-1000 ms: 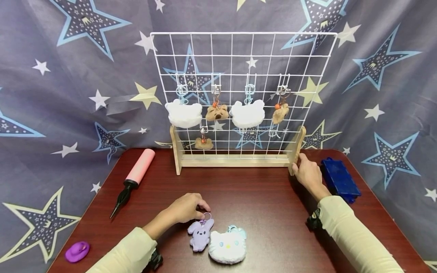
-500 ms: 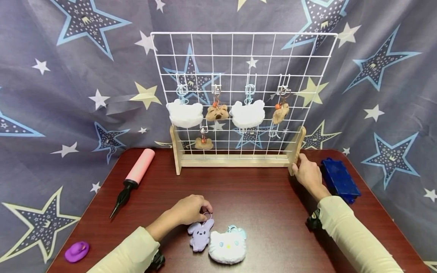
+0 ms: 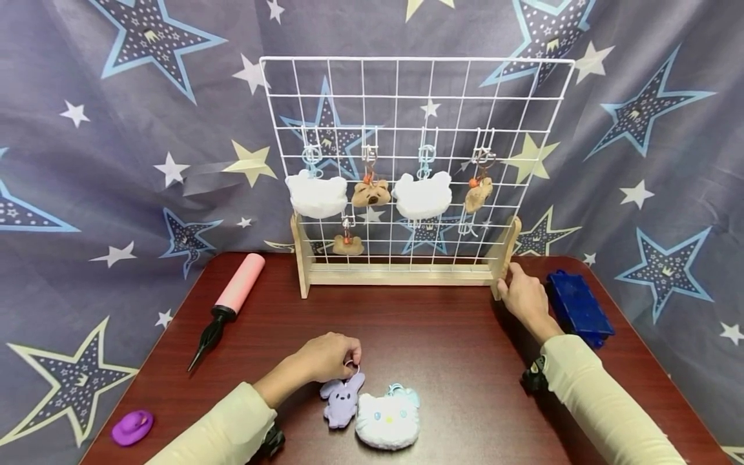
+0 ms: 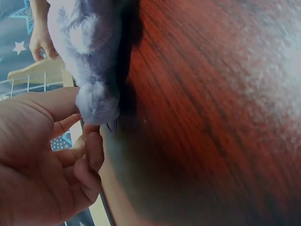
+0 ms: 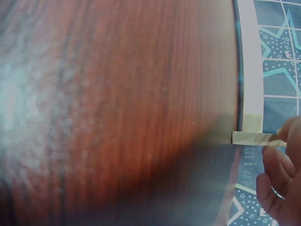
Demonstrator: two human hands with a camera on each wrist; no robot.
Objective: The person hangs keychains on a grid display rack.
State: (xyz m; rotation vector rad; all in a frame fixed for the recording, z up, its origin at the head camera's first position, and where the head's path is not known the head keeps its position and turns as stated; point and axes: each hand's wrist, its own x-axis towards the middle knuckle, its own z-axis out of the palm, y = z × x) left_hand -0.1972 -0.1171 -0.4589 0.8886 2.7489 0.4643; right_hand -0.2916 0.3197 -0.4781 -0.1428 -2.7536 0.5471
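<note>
My left hand [image 3: 325, 357] pinches the metal ring of a purple plush keychain [image 3: 341, 402], a small long-eared animal lying face up on the table. In the left wrist view its fuzzy body [image 4: 89, 52] partly covers my fingertips. Right beside it lies a white plush cat-face pouch [image 3: 387, 421] with a light-blue bow and clasp. My right hand [image 3: 525, 298] grips the right wooden foot [image 3: 504, 258] of a white wire grid rack [image 3: 397, 97], thumb on one side and fingers on the other. White and brown plush charms hang from hooks on the grid.
To the left lies a pink hand pump [image 3: 240, 284] with a black nozzle, and a purple rubber duck [image 3: 132, 427] sits near the front left edge. Beyond my right hand is a blue plastic case [image 3: 578, 307]. A starry cloth [image 3: 192, 129] hangs behind the table.
My left hand has shifted slightly right and closed its fingertips on the keychain's ring, which now tilts up a little. The right hand stays at the rack's foot.
</note>
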